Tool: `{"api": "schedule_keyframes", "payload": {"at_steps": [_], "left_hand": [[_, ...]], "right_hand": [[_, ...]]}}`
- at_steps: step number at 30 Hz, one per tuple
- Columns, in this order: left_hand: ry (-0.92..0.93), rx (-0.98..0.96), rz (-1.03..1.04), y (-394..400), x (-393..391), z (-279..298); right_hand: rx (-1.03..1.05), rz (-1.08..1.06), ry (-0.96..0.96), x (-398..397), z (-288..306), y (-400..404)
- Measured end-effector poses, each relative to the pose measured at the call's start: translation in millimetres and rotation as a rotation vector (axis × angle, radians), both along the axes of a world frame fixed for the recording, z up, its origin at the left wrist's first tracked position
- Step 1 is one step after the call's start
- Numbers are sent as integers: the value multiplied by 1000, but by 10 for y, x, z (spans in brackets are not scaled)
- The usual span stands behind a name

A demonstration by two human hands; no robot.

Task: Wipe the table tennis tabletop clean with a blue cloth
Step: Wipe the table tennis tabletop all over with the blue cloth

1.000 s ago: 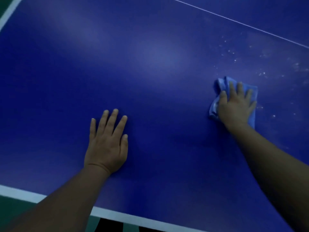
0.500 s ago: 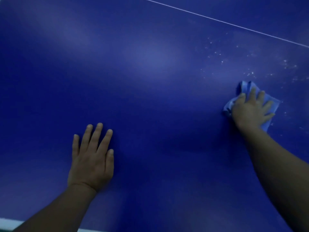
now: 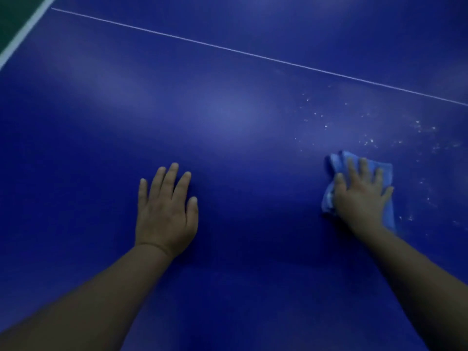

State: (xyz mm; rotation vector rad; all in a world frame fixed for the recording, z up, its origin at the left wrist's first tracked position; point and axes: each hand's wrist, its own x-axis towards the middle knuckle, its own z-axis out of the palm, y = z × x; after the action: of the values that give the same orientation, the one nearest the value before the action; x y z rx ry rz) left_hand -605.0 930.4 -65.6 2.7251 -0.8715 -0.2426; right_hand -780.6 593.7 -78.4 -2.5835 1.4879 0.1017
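The dark blue table tennis tabletop (image 3: 228, 117) fills the view. My right hand (image 3: 359, 196) lies flat with spread fingers on a crumpled light blue cloth (image 3: 387, 173), pressing it onto the table at the right. The cloth shows past the fingertips and on both sides of the hand. White specks of dirt (image 3: 367, 140) are scattered on the surface just beyond and to the right of the cloth. My left hand (image 3: 166, 211) rests palm down on the bare tabletop, fingers straight, left of centre.
A thin white centre line (image 3: 253, 54) crosses the table diagonally from upper left to right. The white edge stripe (image 3: 24, 34) and green floor (image 3: 10, 16) show at the top left corner.
The view has shifted, so both hands appear further right and the table's left edge is in sight again. My right hand with the cloth has slid back a little toward me, away from the specks.
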Motion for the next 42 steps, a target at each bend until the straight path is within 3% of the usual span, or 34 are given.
{"api": "schedule_keyframes", "payload": {"at_steps": [6, 12, 14, 17, 19, 20, 24, 27, 29, 31, 35, 37, 38, 40, 42], "left_hand": [[-38, -93, 54, -127, 184, -143], [-54, -51, 11, -147, 258, -197], [-35, 12, 0, -170, 270, -211], [-4, 55, -16, -163, 264, -218], [7, 72, -25, -165, 282, -220], [6, 79, -27, -171, 290, -220], [11, 123, -25, -182, 287, -185], [0, 116, -16, -188, 278, -182], [-11, 112, -20, -204, 277, -196], [-8, 113, -26, -203, 279, -207], [3, 106, -30, -186, 279, -214], [13, 116, -32, -195, 279, -206], [22, 121, -31, -192, 276, -202], [38, 123, -25, -184, 285, -192], [41, 137, -24, -192, 287, -189]], "right_hand": [[-58, 920, -86, 808, -60, 1075], [16, 1167, -109, 2087, -79, 1079], [-43, 1064, -60, 2586, -77, 598], [-101, 629, -9, 3050, -35, -224], [-64, 418, -35, 3067, -83, -288], [-87, 441, -42, 3041, -111, -117], [-27, 859, -103, 3140, -159, 878], [56, 856, -114, 3519, -109, 807], [-49, 800, -43, 3554, -94, 300], [-36, 585, -41, 3246, -110, -452], [-24, -105, 49, 1969, -7, -1777], [-33, -381, 3, 1693, 102, -1945], [-31, -421, -31, 1742, 124, -1893], [-37, -239, -35, 2015, 87, -1618], [-83, 156, -20, 2415, -44, -1105]]}}
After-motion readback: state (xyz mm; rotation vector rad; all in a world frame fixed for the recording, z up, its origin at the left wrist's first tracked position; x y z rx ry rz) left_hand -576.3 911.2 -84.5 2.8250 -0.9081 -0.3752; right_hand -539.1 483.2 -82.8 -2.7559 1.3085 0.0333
